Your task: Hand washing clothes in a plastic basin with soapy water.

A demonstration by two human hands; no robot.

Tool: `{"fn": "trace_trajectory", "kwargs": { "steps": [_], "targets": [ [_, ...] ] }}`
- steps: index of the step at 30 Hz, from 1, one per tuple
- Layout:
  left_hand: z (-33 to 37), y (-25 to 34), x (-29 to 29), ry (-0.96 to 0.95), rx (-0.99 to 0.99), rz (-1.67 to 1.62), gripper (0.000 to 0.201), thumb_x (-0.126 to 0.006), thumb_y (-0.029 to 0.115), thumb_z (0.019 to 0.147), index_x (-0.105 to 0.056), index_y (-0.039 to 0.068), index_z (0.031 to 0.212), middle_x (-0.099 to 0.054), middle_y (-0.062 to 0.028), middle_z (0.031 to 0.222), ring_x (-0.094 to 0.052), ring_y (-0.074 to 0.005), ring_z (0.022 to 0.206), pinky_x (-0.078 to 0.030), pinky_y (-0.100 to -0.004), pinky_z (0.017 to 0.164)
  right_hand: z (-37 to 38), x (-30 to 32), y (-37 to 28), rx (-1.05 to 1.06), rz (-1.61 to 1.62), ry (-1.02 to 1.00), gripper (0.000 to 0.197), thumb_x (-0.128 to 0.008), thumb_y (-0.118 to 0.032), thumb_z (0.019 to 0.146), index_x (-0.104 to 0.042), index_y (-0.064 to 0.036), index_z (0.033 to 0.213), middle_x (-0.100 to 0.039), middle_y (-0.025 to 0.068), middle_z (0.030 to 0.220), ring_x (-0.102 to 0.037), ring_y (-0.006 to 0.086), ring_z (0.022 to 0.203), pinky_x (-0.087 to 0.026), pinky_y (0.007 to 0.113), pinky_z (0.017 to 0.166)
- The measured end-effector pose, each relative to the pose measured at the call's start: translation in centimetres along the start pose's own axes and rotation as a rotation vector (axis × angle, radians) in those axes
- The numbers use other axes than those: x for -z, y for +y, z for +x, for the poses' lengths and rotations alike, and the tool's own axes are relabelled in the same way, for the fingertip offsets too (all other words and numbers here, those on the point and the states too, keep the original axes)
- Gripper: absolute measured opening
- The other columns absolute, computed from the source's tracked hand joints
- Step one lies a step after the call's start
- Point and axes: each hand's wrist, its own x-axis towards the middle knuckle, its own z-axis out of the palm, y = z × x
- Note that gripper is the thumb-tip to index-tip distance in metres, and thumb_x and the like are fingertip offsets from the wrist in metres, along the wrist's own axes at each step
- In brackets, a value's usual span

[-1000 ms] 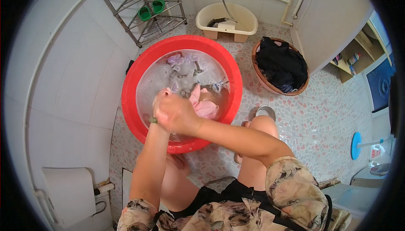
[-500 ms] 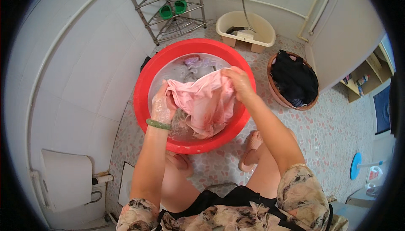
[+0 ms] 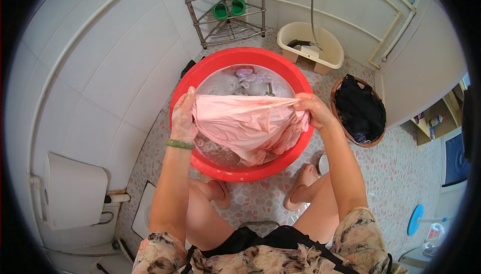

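Holding a pale pink, thin-looking fabric garment [image 3: 245,121] stretched side to side above a round red plastic tub [image 3: 243,175], with the left hand [image 3: 185,117] clamped on one end and the right hand [image 3: 314,109] clamped on the other. Hard to judge the firmness of the left grip, with the fingertips partly hidden by the fabric edge. Sagging between both hands and dropping low on the near side towards cloudy, sudsy water [image 3: 213,155], perhaps touching it. Likeliest trouble: losing one end, from slick, soapy skin on soaked fabric, and so letting half the garment fall into the water with a splash. Liable then to throw suds over the rim and onto the grey-and-pink pebble-patterned floor [image 3: 401,166], making for slippery footing just beside the bare feet in beige sandals [image 3: 302,186]. Could also drip outside the tub on the right, because of hanging so close to the rim there. Might strain a seam or stretch out of shape if pulled too hard outward, given the likely weight of water in the low folds. Could catch on the thick green bangle [image 3: 180,144] on the left wrist if swung that way. If lowered carelessly, could tangle with the purple and pale laundry [image 3: 245,76] at the far side of the tub.
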Motion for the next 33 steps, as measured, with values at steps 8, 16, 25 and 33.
{"fn": "trace_trajectory", "kwargs": {
  "steps": [8,16,25,33],
  "targets": [
    [-0.7,0.0,-1.5,-0.167,0.008,-0.022,0.020,-0.057,0.019,0.080,-0.053,0.001,0.088,-0.057,-0.0045,0.076,-0.055,-0.0130,0.071,-0.046,-0.0258,0.065,0.9,-3.3,-0.3,0.063,-0.003,0.034,0.006,-0.052,-0.005,0.066,-0.050,-0.0050,0.071,-0.053,0.0023,0.068,-0.050,0.0093,0.061,-0.041,0.022,0.055],
    [-2.8,-5.0,-5.8,-0.698,0.186,0.568,0.029,-0.055,0.009,0.080,-0.048,-0.002,0.105,-0.056,-0.0047,0.095,-0.053,-0.0120,0.085,-0.043,-0.0249,0.075,2.5,-6.5,0.1,0.025,-0.368,-0.183,0.007,-0.055,-0.008,0.066,-0.048,-0.0056,0.070,-0.049,-0.0004,0.064,-0.045,0.0073,0.056,-0.037,0.022,0.049],
    [-3.4,-2.1,-4.5,-0.539,0.195,0.226,0.033,-0.046,0.026,0.085,-0.052,-0.003,0.101,-0.058,-0.0096,0.088,-0.056,-0.0171,0.081,-0.044,-0.0276,0.074,3.1,-5.5,4.7,-0.015,-0.545,-0.443,0.040,-0.065,-0.030,0.071,-0.056,-0.0041,0.099,-0.057,0.0034,0.084,-0.049,0.0118,0.087,-0.036,0.026,0.080],
    [-2.1,-2.9,-1.8,-0.278,0.216,0.105,0.037,-0.044,0.027,0.086,-0.049,-0.004,0.105,-0.054,-0.0119,0.104,-0.054,-0.0192,0.092,-0.041,-0.0321,0.085,3.9,-6.0,4.0,0.084,0.440,-0.116,0.026,-0.054,-0.001,0.069,-0.056,0.0028,0.095,-0.060,0.0099,0.088,-0.056,0.0164,0.084,-0.046,0.031,0.076]
  ]
}}
